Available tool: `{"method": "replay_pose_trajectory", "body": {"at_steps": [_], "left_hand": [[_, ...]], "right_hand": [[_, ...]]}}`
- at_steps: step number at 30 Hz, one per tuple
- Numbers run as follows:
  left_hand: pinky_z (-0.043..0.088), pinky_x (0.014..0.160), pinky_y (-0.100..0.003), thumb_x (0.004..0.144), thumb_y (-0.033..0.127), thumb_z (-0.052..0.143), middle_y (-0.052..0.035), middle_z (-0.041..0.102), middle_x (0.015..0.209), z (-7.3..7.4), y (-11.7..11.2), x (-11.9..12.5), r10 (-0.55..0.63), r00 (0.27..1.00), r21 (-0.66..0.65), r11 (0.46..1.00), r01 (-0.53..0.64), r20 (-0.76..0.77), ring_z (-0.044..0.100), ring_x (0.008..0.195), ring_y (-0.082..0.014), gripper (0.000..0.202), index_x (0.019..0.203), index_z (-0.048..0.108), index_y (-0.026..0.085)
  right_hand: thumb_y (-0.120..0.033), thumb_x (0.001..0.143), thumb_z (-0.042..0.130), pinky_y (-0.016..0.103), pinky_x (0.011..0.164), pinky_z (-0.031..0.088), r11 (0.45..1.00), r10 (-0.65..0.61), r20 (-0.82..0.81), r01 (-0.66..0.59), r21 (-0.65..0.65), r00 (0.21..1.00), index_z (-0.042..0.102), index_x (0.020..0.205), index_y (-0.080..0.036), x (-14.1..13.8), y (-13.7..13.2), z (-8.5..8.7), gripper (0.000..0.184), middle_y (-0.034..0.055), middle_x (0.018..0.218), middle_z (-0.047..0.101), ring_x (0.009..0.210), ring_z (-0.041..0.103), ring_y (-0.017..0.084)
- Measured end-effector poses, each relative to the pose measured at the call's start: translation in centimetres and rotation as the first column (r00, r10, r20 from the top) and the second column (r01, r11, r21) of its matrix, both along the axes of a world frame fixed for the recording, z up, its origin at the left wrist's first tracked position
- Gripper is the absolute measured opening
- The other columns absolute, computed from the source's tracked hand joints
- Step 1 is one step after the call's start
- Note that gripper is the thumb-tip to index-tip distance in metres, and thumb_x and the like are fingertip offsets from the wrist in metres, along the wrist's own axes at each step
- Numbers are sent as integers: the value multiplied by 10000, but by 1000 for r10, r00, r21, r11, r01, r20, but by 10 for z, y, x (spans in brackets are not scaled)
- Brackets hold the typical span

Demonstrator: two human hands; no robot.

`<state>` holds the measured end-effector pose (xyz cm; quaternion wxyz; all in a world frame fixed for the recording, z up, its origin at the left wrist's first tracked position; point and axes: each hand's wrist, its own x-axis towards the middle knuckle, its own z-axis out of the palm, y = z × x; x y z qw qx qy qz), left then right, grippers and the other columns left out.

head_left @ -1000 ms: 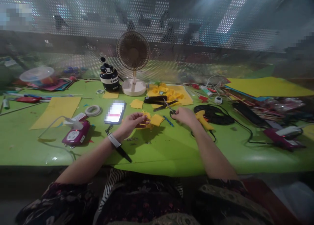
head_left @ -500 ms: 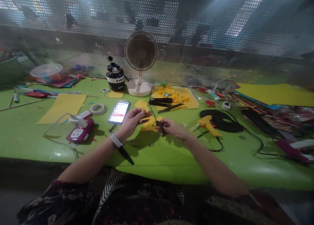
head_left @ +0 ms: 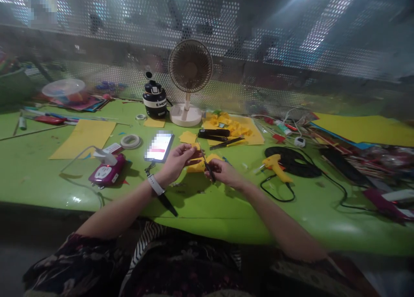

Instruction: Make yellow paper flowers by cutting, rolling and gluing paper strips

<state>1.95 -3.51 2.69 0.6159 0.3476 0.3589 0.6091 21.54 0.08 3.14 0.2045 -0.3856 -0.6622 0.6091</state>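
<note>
My left hand (head_left: 177, 162) pinches a small piece of yellow paper (head_left: 196, 146) between thumb and fingers. In my right hand (head_left: 223, 172) is a pair of dark-handled scissors (head_left: 210, 171), their blades pointing up and away beside the pinched piece. Whether the blades are on the paper I cannot tell. Beneath both hands, more yellow paper (head_left: 195, 166) lies on the green table (head_left: 207, 206), partly covered by the fingers. A yellow cut-out (head_left: 187, 137) rests just beyond my left hand, and a phone (head_left: 159, 146) with a lit screen is left of it.
Behind the hands lie a black stapler (head_left: 213, 133), a yellow-black cutter (head_left: 227, 143) and yellow paper flowers (head_left: 233, 125). A fan (head_left: 190, 68) and a bottle (head_left: 155, 100) stand at the back. The glue gun (head_left: 275, 165) is right; a purple power socket (head_left: 106, 172) is left.
The right hand and scissors have shifted slightly, and the blades now show closer to the left fingers. The left hand still pinches in nearly the same place. The view has shifted a little.
</note>
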Motion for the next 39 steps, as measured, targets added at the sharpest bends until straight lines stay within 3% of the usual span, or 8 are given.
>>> {"method": "replay_pose_trajectory", "body": {"at_steps": [12, 22, 39], "left_hand": [[581, 809, -344, 840, 236, 733, -82, 748, 935, 8, -6, 2, 20, 999, -63, 998, -23, -45, 723, 914, -193, 147, 852, 628, 134], [575, 866, -377, 786, 283, 793, -70, 749, 918, -1, -1, 1, 10, 1000, -33, 999, -11, -9, 728, 914, -195, 237, 857, 616, 142], [560, 921, -384, 812, 257, 770, -82, 753, 943, -3, 0, -1, 8, 1000, -19, 1000, -8, 1, 727, 967, -200, 197, 863, 619, 140]], "right_hand": [[-433, 565, 870, 249, 600, 414, 1000, -5, 27, 5, 10, 1000, 568, 784, -179, 0, -1, 2, 452, -41, 709, 557, 664, 521, 113], [-502, 582, 845, 246, 573, 393, 1000, 9, 35, -10, 23, 999, 546, 770, -183, -1, -1, 3, 476, -47, 691, 527, 638, 494, 107], [-615, 601, 808, 259, 573, 363, 998, -17, 24, 16, 66, 1000, 544, 742, -194, -2, -1, -3, 516, -32, 668, 520, 644, 490, 126]]}}
